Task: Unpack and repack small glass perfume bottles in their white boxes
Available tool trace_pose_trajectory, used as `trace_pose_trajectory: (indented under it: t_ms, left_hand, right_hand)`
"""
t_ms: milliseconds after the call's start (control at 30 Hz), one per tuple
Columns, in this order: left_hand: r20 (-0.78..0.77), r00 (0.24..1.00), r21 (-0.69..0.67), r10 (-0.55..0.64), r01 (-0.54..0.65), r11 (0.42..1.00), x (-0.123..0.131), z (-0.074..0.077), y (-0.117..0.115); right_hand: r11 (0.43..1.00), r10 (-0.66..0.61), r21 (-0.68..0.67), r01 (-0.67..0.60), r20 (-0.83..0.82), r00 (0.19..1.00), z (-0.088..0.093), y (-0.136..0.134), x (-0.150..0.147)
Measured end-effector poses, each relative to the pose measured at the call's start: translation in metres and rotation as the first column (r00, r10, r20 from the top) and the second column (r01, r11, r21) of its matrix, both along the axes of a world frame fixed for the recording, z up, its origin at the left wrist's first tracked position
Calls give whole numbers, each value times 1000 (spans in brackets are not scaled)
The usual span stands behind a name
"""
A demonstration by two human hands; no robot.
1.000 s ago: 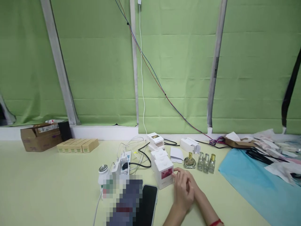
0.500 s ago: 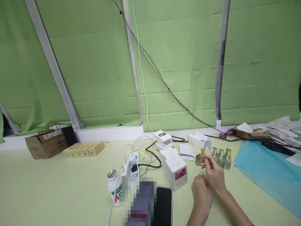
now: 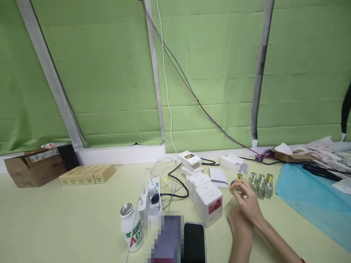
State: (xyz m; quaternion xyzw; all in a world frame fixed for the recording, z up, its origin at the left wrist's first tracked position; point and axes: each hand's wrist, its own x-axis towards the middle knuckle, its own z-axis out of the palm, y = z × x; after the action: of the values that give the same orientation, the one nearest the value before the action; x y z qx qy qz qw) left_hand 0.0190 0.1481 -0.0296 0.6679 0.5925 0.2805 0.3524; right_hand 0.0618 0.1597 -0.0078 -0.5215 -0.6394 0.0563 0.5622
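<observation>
Half hiding round bottle, standing upright on table just beyond nearer right hand, bending loosely and crossing above left hand, can't tell whether clenching, releasing or grasping with either.

Cartons, cords and a blue sheet before green panels
An open brown carton stands beside a row of tan boxes at left; a white bottle with a silver top stands near a plugged-up power strip, a dark-screened phone lies flat, a blue sheet spreads at right, and green panels hang behind.
</observation>
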Motion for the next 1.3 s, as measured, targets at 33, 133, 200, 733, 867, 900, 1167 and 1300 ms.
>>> trace_pose_trajectory:
  t_ms: [33, 133, 200, 733, 867, 900, 1167, 1300]
  left_hand:
    - [-52, 998, -45, -18, 16, 999, -5, 0, -1]
    - [-135, 991, -74, -11, 1, 997, -13, 3, -6]
    - [-146, 989, -53, -16, 9, 999, -13, 6, -7]
    - [-23, 999, -117, -24, 21, 993, -7, 6, 0]
    - [-39, 999, -36, -31, 30, 999, -10, 7, 0]
    - [-64, 997, 0, -47, 47, 999, -11, 7, 0]
    - [-406, 867, 282, -288, 419, 863, -12, 7, -10]
    - [-393, 891, 499, -225, 413, 762, -11, 5, -13]
  right_hand:
    - [1000, 4, 26, -4, 2, 1000, 6, 6, 1]
    - [995, 37, 86, -54, 185, 982, 33, 33, 1]
    - [990, 52, 100, -102, 410, 911, 56, 57, -5]
    - [954, 147, 45, -298, 794, 590, 65, 143, -60]
    - [913, -98, 390, -118, 493, 865, 71, 107, -33]
    - [890, -146, 454, -34, 355, 924, 69, 96, -25]
    - [907, -130, 320, 273, -402, 906, 24, 42, 33]
    - [955, -66, 269, 121, -205, 976, 15, 39, 40]
